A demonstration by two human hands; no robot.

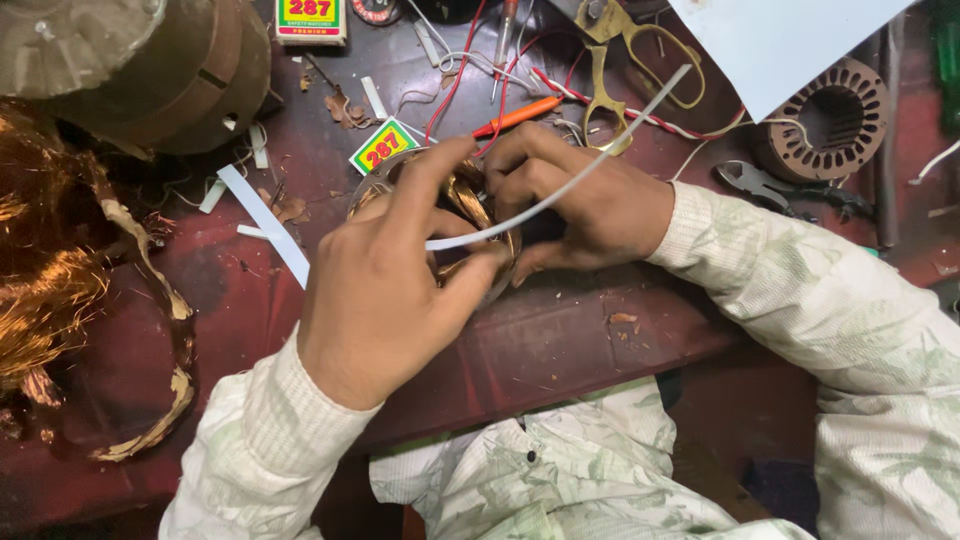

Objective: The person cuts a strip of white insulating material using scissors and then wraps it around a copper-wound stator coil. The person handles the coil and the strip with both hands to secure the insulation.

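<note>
Copper wire [45,290] lies loose in a tangle at the worktop's [560,340] left edge, beside a round motor housing [180,70] in the far left corner. Your left hand [385,290] curls around the wound motor core [470,205] near the middle, thumb and forefinger pinching a white strip [560,185]. Your right hand [590,205] closes on the core's other side, fingers bent over its rim. Scissors [610,70], pliers [765,185] and a bare ring core [835,115] sit toward the far right. Push the strip carelessly and it may buckle or scrape the winding's coating; the stray wires behind could also snag it.
</note>
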